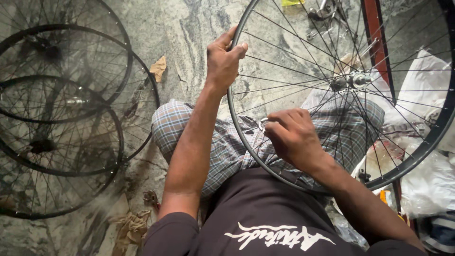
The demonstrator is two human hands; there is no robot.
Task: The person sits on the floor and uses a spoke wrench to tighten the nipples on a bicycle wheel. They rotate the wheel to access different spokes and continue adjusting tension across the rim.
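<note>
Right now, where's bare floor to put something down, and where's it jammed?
Free: the stone floor between the stacked wheels and the held wheel, apart from a paper scrap. Crowded: left side under the stack; right side with white bags; top with metal parts. Left hand grips the rim; right hand works at the spokes.

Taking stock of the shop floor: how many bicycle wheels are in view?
5: one wheel in the person's lap, four stacked wheels overlapping on the floor at left; more may be hidden in that pile.

Spoked wheel (422,137) on lap; stacked wheels (61,118) on floor (189,33) at left; plastic bags (426,185) at right.
</note>
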